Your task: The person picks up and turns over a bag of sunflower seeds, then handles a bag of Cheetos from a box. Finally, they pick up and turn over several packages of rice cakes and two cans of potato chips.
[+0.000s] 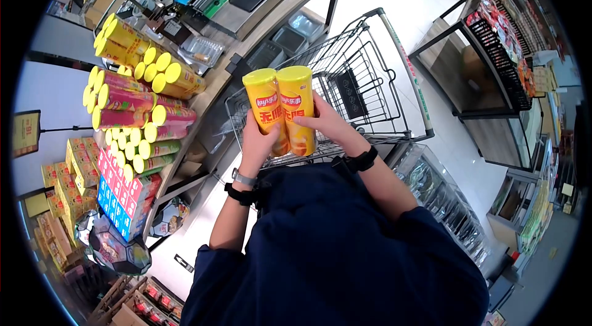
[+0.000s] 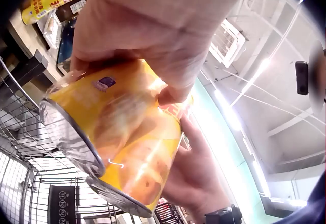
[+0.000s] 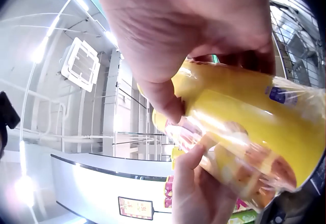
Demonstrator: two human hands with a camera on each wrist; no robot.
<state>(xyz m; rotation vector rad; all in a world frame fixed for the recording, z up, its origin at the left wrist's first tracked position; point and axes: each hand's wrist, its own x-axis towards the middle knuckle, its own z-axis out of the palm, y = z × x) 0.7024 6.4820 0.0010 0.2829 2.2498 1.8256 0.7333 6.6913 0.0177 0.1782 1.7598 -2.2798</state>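
Observation:
Two yellow potato chip canisters with yellow lids stand side by side, bound in clear plastic film. My left hand [image 1: 258,141] grips the left canister [image 1: 262,93] from its outer side, its thumb across the front. On the other side, my right hand [image 1: 333,124] holds the right canister [image 1: 298,89], thumb over the label. The wrist views show the film wrinkled round the silvery bases. In the left wrist view the canisters [image 2: 130,127] tilt with their bases toward the camera. Most of the fingers behind them are hidden.
A wire shopping cart [image 1: 370,73] stands just beyond the canisters. To the left, a stack of yellow, pink and green canisters [image 1: 132,101] fills a display beside a counter [image 1: 265,15]. A dark rack [image 1: 493,61] of red snack packs stands on the right.

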